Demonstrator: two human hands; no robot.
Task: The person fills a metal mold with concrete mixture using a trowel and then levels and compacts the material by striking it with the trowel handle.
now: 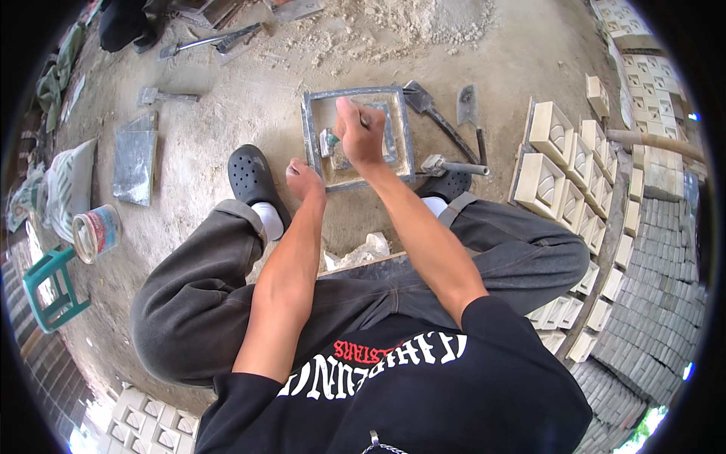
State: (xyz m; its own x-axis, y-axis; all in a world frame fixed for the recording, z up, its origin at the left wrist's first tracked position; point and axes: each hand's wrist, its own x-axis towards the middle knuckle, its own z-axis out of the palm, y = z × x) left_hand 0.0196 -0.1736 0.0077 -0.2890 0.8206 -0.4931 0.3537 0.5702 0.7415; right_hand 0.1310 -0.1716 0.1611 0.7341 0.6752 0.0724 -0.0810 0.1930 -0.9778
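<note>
In front of me on the ground lies a square grey metal mould frame [349,92] with a smaller square frame [390,125] inside it. My right hand [359,136] is closed in a fist above the mould. It seems to grip a short-handled tool whose pale, greenish head [328,142] shows left of the fist; its exact kind is unclear. My left hand [305,181] is curled closed at the mould's near left side, and whatever its fingers hold is hidden. A hammer [446,165] with a pipe handle lies by my right shoe.
A spade-like tool [435,113] and a trowel blade [467,104] lie right of the mould. Pale patterned blocks [552,129] stand in rows at the right. Sandy powder [431,19] is heaped beyond. At left are a metal plate [136,166], bucket [97,233] and green stool [54,287].
</note>
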